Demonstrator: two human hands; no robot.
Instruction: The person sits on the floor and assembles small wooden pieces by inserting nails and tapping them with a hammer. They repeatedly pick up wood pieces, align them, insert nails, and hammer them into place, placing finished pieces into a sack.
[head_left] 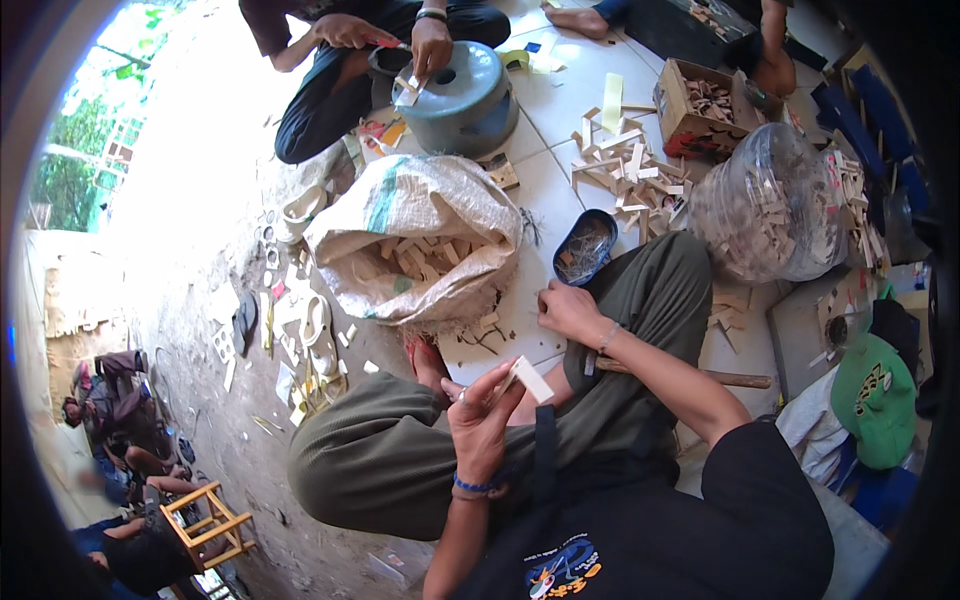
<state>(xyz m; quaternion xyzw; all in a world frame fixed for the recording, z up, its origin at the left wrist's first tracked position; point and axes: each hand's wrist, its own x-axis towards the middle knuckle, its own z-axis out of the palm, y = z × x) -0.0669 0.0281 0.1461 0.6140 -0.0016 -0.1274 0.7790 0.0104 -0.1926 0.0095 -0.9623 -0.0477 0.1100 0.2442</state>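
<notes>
Wooden block (538, 384): pale, tilted, in the left hand at the centre of the frame.
Stool (224, 529): yellow, lower left.
Sack (460, 195): white, open, upper left of centre, wood pieces inside.
Grey drum (460, 125): top centre, a co-worker's hand (432, 45) at its top.
Left hand (480, 420): centre, thumb and fingers grasping the block.
Right hand (572, 310): right of centre, fingers bent together near the blue dish (558, 262); cannot tell whether they pinch anything.
Loose sticks (640, 165): heaped, upper right.
Wooden handle (738, 380): right, passing under the right forearm.
Green cap (872, 400): far right.
</notes>
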